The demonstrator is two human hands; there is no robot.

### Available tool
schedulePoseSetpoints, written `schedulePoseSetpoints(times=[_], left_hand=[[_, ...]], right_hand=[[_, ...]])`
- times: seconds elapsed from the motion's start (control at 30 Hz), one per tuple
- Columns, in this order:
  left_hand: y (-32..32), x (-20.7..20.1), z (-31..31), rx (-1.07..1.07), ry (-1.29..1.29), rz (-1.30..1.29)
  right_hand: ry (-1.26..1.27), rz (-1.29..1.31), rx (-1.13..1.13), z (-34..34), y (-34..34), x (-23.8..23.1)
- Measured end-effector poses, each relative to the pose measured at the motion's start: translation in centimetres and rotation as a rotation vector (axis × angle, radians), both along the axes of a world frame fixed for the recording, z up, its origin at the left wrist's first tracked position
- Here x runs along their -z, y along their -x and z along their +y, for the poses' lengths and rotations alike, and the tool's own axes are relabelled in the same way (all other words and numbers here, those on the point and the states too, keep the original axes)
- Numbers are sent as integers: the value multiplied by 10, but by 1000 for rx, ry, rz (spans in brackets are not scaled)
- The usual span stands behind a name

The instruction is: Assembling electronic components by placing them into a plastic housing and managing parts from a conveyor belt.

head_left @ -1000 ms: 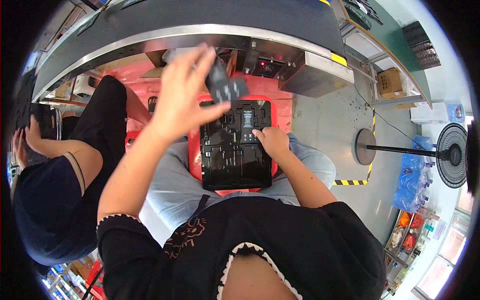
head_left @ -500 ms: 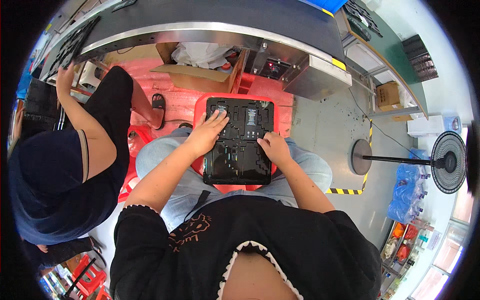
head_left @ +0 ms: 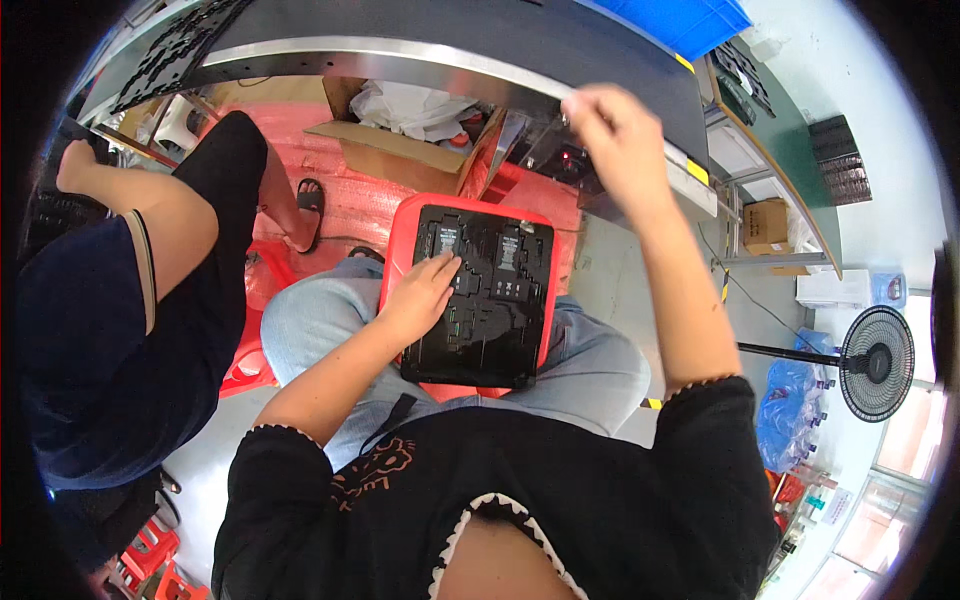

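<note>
Black rectangular plastic tray [head_left: 470, 345] atop red plastic stool [head_left: 401, 235]. Right hand [head_left: 622, 140] has quit tray, raised beyond far-right corner (blurred; can't tell grip). Left hand [head_left: 418, 300], fingers loosely spread, alone apparently steadies it.

On our red stool [head_left: 401, 235] we have a black tray [head_left: 470, 345]. Ahead of us, the dark bench [head_left: 430, 25] bears a blue crate [head_left: 680, 18]; on the red mat [head_left: 320, 168] we see an open box [head_left: 400, 158].
</note>
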State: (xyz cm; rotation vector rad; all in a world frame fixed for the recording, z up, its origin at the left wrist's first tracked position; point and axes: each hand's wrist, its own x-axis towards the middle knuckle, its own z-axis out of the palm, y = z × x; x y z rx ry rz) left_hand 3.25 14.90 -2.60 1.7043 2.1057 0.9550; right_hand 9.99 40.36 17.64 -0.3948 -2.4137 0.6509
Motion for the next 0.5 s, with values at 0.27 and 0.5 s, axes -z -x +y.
schedulePoseSetpoints(times=[0.27, 0.5], left_hand=[[15, -71, 25, -2, -245, 4], [99, -177, 88, -297, -541, 358]], right_hand=[[-674, -114, 101, 189, 119, 0], [-523, -696, 370, 154, 107, -69]])
